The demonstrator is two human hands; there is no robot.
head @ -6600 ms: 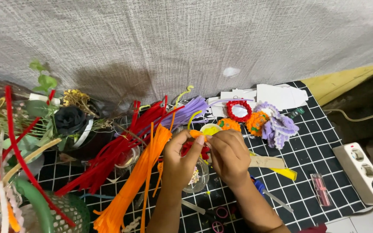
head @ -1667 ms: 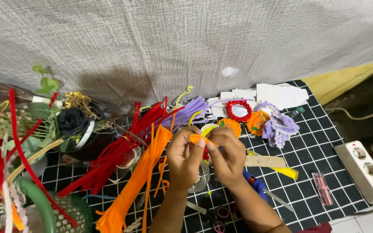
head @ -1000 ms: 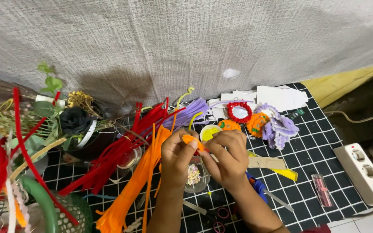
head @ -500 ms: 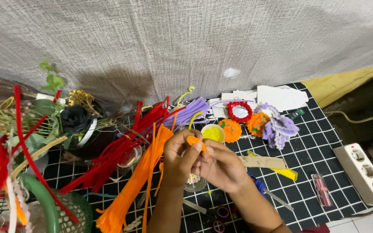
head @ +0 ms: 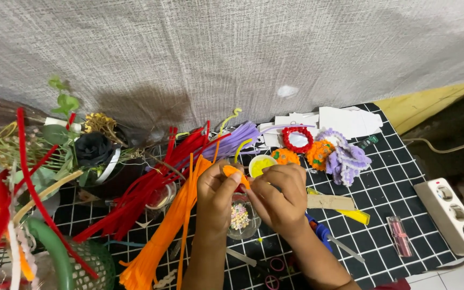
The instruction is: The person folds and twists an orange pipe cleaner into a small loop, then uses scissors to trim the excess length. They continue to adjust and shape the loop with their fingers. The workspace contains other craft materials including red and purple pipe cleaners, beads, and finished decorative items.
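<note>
A small, fuzzy orange pipe-cleaner piece (head: 236, 173), curled into a tight bend, is being held pinched between both hands above a clear dish of pale beads (head: 241, 217).

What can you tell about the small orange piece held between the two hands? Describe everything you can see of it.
The orange piece is a small fuzzy curl, seemingly bent pipe cleaner, the same colour as the orange stems lying at the left. It is lifted above the black gridded mat, over a small clear bowl of beads. The left hand pinches it from the left, the right hand from the right. Most of it is hidden by fingers.
</note>
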